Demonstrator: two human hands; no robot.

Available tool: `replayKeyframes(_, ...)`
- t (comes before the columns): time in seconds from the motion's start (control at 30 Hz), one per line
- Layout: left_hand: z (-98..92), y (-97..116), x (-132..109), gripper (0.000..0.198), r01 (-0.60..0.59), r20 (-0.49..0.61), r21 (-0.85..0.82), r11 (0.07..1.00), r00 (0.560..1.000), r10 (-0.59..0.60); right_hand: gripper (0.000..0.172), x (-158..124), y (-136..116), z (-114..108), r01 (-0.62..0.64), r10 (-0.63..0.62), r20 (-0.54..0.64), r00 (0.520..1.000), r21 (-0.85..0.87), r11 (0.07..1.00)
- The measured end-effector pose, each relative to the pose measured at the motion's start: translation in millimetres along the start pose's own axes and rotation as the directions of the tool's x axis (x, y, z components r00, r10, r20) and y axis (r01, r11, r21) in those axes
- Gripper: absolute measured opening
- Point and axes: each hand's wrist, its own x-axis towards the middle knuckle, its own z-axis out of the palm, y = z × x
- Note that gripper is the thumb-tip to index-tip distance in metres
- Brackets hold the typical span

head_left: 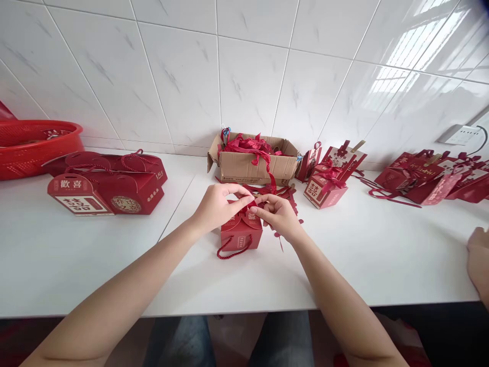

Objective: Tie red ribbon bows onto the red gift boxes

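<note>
A small red gift box [241,235] with a twisted rope handle [233,255] stands upright on the white table in front of me. Above its closed top, my left hand [226,205] and my right hand [278,215] meet, each with fingers pinched on a red ribbon [250,205]. The fingers hide most of the ribbon, so the shape of any knot cannot be seen. Flat red cut pieces [292,201] lie just behind the box, partly covered by my right hand.
An open cardboard box [255,167] of red ribbons stands by the tiled wall. Larger red boxes [133,188] and a red plastic basket [42,148] are on the left. A ribboned box [324,188] and several others [424,178] sit right. Another person's hand [479,260] rests at the right edge.
</note>
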Motion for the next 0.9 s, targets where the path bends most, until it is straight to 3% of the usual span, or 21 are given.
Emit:
replayKeyframes(0.27, -6.0, 5.3, 6.7, 0.021, -0.046, 0.021, 0.098, 0.994, 0.999, 0.044, 0.042, 6.3, 4.8, 13.5, 0.033, -0.032, 0.053, 0.998, -0.001, 0.999)
replayKeyframes(0.5, -13.0, 6.1, 7.4, 0.028, -0.016, 0.007, 0.190, 0.982, 1.000, 0.015, 0.038, 4.6, 8.8, 14.4, 0.102, -0.098, -0.061, 0.993, 0.059, 0.993)
replayKeyframes(0.77, -14.0, 8.1, 8.9, 0.030, -0.150, 0.081, 0.267, 0.952, 0.988, 0.133, 0.054, 7.0, 11.8, 13.6, 0.033, -0.037, 0.023, 0.999, 0.145, 0.989)
replayKeyframes(0.9, -13.7, 9.0, 9.3, 0.030, -0.181, 0.076, 0.329, 0.927, 0.983, 0.165, 0.052, 8.6, 13.3, 12.3, 0.056, -0.065, 0.051, 0.997, 0.162, 0.985)
